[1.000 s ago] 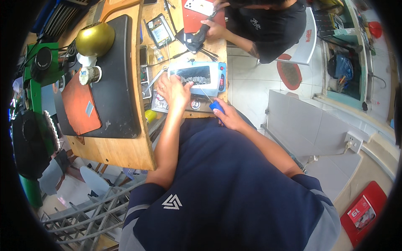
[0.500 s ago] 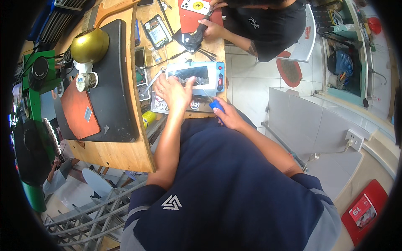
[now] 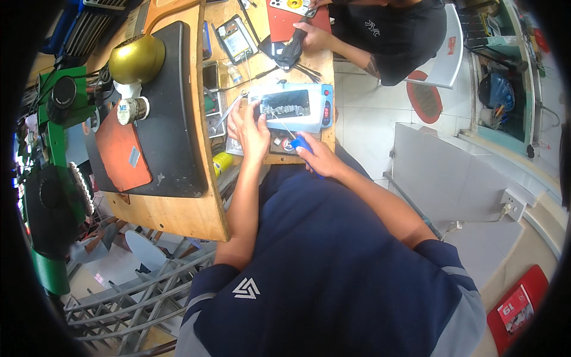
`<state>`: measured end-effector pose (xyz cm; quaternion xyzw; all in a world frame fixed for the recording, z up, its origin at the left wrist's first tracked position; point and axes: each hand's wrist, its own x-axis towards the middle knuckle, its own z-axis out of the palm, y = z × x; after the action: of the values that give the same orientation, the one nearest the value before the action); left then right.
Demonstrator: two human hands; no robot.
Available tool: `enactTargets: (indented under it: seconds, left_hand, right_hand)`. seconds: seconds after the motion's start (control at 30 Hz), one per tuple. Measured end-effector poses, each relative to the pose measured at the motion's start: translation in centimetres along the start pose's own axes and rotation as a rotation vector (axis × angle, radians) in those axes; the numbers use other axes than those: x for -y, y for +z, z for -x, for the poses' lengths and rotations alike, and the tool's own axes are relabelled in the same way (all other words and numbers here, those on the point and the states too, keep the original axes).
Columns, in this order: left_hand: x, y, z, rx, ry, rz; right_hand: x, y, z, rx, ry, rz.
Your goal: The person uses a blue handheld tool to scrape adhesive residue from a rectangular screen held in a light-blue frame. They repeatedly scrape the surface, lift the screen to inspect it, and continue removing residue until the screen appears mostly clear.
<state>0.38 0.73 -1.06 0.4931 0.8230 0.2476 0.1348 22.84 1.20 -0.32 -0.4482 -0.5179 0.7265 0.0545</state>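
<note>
A phone (image 3: 291,105) with a dark, glossy screen showing pale reflections lies on a blue-and-white heating plate (image 3: 325,98) at the table's edge. My left hand (image 3: 250,134) grips the phone's left end, the thumb by its near corner and the fingers curled at the far side. In my right hand (image 3: 324,157) is a blue-handled tool (image 3: 302,144) with a thin metal shaft. That shaft slants up and left, its tip at the phone's near edge; the tip's exact shape is too small to tell.
Across the table another person's hand (image 3: 315,37) holds a dark tool by a red mat (image 3: 285,22). An opened device (image 3: 236,39) lies near a small bottle (image 3: 234,72). On the left, a raised wooden board (image 3: 214,202) carries a black mat (image 3: 178,137) and a gold pot (image 3: 137,59).
My left hand has gone from spread flat over the phone to gripping its left end. My right hand has brought the blue-handled tool's tip to the phone's near edge. The whole view has shifted slightly.
</note>
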Motion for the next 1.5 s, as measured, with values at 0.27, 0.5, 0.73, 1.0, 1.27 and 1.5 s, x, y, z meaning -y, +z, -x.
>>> enactTargets:
  seconds: [0.27, 0.5, 0.73, 1.0, 1.27, 1.5]
  left_hand:
    - [2.0, 1.5, -1.7, -0.041, 0.045, 0.013]
    - [2.5, 1.1, 0.1, -0.035, 0.056, 0.035]
    - [2.6, 1.8, -0.4, -0.022, -0.038, 0.148]
    - [1.9, 2.5, -1.5, -0.078, -0.078, 0.181]
    - [1.8, 1.7, -0.6, -0.053, -0.012, 0.112]
    - [2.0, 3.4, -2.3, -0.107, -0.02, 0.117]
  right_hand:
    - [-0.3, 2.0, -1.4, 0.023, -0.076, -0.039]
    - [-0.1, 2.7, -1.1, -0.004, -0.039, -0.082]
    - [0.3, 2.4, -1.2, -0.019, -0.032, -0.077]
    - [0.2, 1.7, -1.3, -0.01, 0.002, -0.094]
    - [-0.3, 1.8, -1.3, -0.008, -0.03, -0.155]
    - [-0.6, 1.7, -1.6, 0.014, -0.016, -0.148]
